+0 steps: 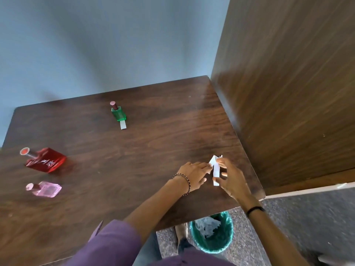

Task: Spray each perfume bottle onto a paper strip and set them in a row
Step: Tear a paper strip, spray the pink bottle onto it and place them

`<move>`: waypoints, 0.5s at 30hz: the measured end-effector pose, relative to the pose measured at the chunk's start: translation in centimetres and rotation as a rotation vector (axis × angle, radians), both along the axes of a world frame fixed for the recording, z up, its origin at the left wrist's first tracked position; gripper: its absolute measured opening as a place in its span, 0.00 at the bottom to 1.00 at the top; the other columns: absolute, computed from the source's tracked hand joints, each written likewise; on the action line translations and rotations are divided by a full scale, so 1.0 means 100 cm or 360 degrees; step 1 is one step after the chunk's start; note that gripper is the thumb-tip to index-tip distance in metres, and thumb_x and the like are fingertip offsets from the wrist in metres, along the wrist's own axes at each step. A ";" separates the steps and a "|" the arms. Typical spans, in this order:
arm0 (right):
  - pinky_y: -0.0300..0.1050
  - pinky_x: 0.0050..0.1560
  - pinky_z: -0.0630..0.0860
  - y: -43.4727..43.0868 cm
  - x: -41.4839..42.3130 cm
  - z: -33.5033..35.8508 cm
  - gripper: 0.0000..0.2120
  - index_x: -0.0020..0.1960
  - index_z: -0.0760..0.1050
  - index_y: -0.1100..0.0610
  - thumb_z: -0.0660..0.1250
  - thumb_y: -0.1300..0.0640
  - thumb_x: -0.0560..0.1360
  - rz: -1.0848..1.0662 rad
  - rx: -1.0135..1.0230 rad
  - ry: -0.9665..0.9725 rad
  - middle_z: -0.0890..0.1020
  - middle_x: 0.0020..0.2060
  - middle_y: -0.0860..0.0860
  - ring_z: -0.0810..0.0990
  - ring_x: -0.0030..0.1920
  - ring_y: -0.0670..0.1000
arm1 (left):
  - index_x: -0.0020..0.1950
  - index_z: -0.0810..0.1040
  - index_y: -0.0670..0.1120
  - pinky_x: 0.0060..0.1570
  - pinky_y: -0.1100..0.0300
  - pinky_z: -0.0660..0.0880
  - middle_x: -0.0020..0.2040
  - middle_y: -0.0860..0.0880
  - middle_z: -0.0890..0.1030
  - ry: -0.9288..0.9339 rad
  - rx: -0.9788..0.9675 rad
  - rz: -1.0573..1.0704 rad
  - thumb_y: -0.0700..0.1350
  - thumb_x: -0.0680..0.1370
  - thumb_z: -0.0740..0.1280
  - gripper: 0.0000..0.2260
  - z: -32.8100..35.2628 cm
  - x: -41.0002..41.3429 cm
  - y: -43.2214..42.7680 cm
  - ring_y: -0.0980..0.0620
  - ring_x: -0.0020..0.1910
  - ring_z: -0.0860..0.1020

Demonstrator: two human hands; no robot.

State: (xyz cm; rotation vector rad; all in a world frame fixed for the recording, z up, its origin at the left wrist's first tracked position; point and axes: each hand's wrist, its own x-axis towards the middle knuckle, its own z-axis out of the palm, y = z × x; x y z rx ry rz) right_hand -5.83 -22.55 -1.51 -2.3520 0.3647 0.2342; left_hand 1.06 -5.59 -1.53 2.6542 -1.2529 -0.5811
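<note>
A green perfume bottle with a dark red cap stands at the back of the wooden table, with a white paper strip lying right in front of it. At the left edge stand a red bottle and, nearer, a small pink bottle. Near the table's right front corner, my left hand and my right hand both pinch white paper strips between their fingertips, just above the tabletop.
A tall wooden panel rises along the table's right side. A green bin holding crumpled paper sits on the floor below the table's front right corner. A grey-blue wall lies behind the table.
</note>
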 end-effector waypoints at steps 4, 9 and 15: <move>0.35 0.55 0.74 0.000 -0.001 -0.001 0.30 0.69 0.71 0.55 0.78 0.64 0.71 -0.0022 0.0010 0.0014 0.79 0.67 0.54 0.79 0.65 0.52 | 0.71 0.70 0.46 0.56 0.51 0.72 0.68 0.49 0.71 -0.0027 -0.0012 0.0140 0.46 0.81 0.64 0.19 0.002 0.006 -0.012 0.48 0.67 0.70; 0.36 0.57 0.74 0.000 -0.001 -0.001 0.30 0.69 0.71 0.54 0.78 0.63 0.71 -0.0032 0.0012 0.0044 0.78 0.68 0.53 0.78 0.66 0.51 | 0.64 0.77 0.42 0.51 0.51 0.78 0.63 0.46 0.73 -0.0078 0.0004 0.0182 0.40 0.81 0.64 0.13 -0.002 0.013 -0.021 0.47 0.65 0.71; 0.40 0.57 0.77 -0.002 0.003 -0.002 0.30 0.70 0.70 0.54 0.78 0.61 0.72 -0.0018 -0.0017 0.0078 0.79 0.66 0.53 0.80 0.63 0.53 | 0.65 0.74 0.42 0.53 0.51 0.75 0.61 0.44 0.75 0.0018 -0.0120 0.0393 0.35 0.79 0.64 0.15 -0.009 0.013 -0.024 0.43 0.60 0.75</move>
